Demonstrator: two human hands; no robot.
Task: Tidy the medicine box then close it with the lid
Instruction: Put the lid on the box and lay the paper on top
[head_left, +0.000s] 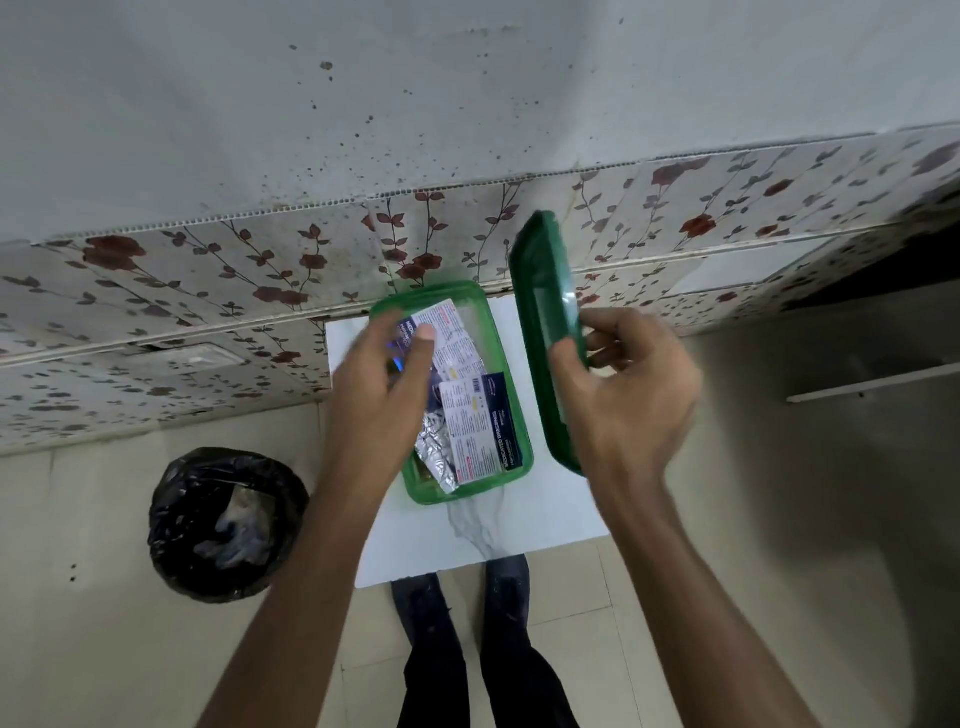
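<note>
A green medicine box (522, 457) stands open on a small white table (545, 519). Inside lie white and dark blue packets (480, 426) and a crumpled foil strip (435, 452). My left hand (379, 384) hovers over the box's left side, its fingers curled on a blurred packet (415, 338) at the far end. My right hand (628, 395) grips the green lid (545, 312), which stands tilted on its edge just right of the box, apart from it.
A bin lined with a black bag (228, 522) stands on the floor to the left of the table. A wall with flower-patterned tiles (208, 291) runs right behind the table. My feet (462, 592) are at the table's near edge.
</note>
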